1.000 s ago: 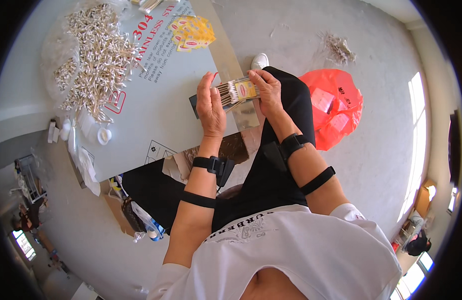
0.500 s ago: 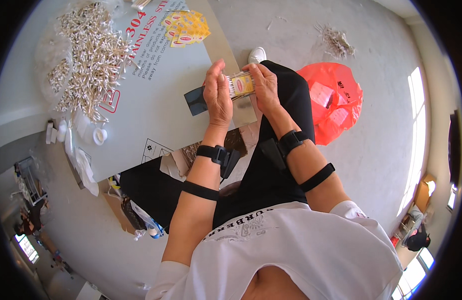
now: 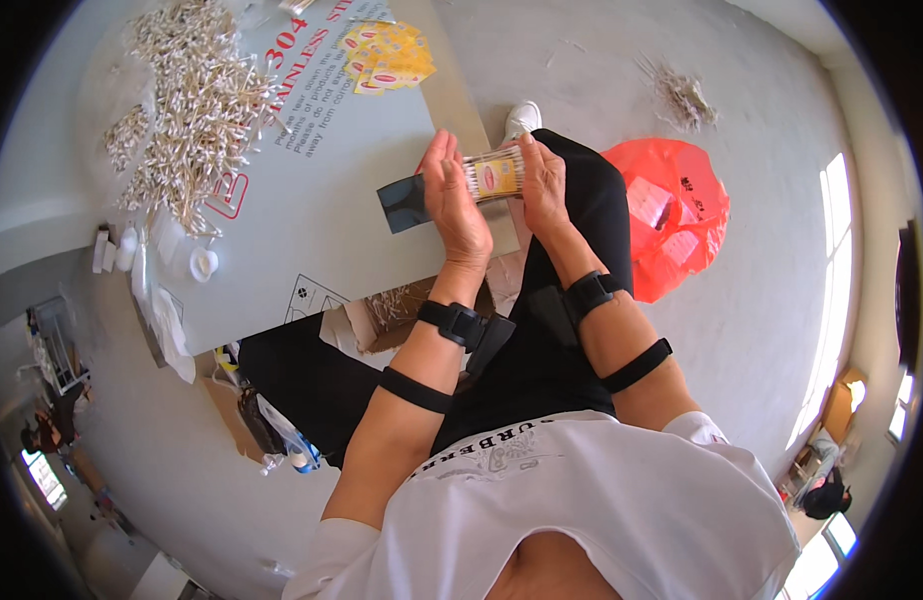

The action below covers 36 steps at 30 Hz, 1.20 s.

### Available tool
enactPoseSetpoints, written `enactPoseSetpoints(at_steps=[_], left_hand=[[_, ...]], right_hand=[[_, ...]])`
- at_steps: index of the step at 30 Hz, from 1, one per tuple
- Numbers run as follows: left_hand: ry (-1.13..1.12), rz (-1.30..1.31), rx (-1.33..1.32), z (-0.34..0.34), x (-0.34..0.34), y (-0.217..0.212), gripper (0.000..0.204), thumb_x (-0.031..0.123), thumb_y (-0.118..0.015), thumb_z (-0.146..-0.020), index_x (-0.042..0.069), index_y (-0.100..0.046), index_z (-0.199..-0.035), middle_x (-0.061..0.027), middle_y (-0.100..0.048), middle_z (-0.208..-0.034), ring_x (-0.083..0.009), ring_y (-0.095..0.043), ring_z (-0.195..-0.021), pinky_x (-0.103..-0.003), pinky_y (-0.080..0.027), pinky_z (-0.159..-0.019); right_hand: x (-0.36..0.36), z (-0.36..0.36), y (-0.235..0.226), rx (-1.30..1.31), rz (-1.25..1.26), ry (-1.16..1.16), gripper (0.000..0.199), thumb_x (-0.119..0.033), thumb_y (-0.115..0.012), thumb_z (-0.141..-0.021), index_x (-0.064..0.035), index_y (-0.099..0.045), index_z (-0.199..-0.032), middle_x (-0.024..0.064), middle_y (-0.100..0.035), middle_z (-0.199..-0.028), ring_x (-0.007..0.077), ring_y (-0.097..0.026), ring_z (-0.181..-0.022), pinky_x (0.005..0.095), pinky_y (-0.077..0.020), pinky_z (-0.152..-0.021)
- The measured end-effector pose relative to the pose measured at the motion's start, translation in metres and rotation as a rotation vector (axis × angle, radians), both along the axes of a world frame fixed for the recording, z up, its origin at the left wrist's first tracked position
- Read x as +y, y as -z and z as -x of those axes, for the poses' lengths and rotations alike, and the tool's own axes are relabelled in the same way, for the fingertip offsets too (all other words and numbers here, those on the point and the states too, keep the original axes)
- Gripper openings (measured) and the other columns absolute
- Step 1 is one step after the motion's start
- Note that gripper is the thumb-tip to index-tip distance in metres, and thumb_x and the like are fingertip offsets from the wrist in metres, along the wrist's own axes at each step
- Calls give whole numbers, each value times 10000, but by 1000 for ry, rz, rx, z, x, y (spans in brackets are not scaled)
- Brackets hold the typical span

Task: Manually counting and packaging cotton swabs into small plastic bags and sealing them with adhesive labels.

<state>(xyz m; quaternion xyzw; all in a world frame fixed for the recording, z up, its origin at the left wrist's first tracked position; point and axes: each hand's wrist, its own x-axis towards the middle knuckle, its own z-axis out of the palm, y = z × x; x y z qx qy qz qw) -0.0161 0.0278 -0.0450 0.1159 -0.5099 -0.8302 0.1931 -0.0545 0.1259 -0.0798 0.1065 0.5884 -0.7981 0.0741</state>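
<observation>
Head view: left hand (image 3: pixel 454 205) and right hand (image 3: pixel 542 185) pressed flat against either end of a bundle of cotton swabs (image 3: pixel 494 176) with a yellow-and-red label, fingers straight rather than curled. Bundle held just above the near edge of the grey worktop (image 3: pixel 312 240), beside a small dark card (image 3: pixel 404 203). Large loose heap of swabs (image 3: pixel 197 95) at the far left, yellow labels (image 3: pixel 387 55) at the far edge, red plastic bag (image 3: pixel 672 215) on the floor to the right. Against half a second ago: hands and bundle in much the same grip, now seen closer to the middle of the picture; labels nearer the top edge.
</observation>
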Motion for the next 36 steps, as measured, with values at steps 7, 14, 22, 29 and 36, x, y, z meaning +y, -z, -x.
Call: enactPoseSetpoints(at_steps=[7, 14, 22, 29, 36], left_hand=[[-113, 538, -40, 4, -60, 13, 419, 162, -601, -920, -11, -485, -1284, -196, -470, -1353, -323, -453, -1264, -422, -354, -1070], [-575, 1572, -299, 27, -264, 9, 523, 130, -737, -709, 106, -559, -1200, -173, -447, -1321, -395, -392, -1238, -517, -356, -1003], [-431, 1462, -509, 50, -293, 10, 532, 185, -768, -707, 141, -576, -1201, -152, -480, -1197, -375, -432, -1142, -496, -375, -978], [-290, 1173, -282, 13, -207, 3, 594, -68, -579, -752, 79, -469, -1316, -163, -465, -1290, -373, -397, -1203, -470, -346, -1027], [-200, 1015, -234, -22, -222, 2, 653, -142, -489, -719, 50, -460, -1342, -171, -406, -1414, -354, -334, -1326, -437, -304, -1100]], right_hand=[[17, 4, 3, 300, -507, 139, 274, -256, -531, -988, -1, -629, -998, 61, -590, -914, 144, -539, -869, 281, -434, -765], [1, -4, -46, 731, -939, 95, 289, -47, -643, -818, -20, -601, -1103, 146, -564, -1177, 331, -520, -1096, 409, -409, -956], [-92, 3, -54, 823, -721, -305, 234, 10, -635, -763, -15, -615, -995, 136, -600, -1074, 338, -570, -976, 395, -472, -858], [-156, 43, -37, 635, -681, -482, 304, -103, -703, -737, -34, -628, -1024, 146, -594, -1066, 350, -564, -1002, 415, -474, -836], [-204, 41, -54, 827, -940, -387, 558, -287, -801, -643, -74, -621, -1126, 145, -571, -1132, 339, -489, -1118, 437, -399, -918]])
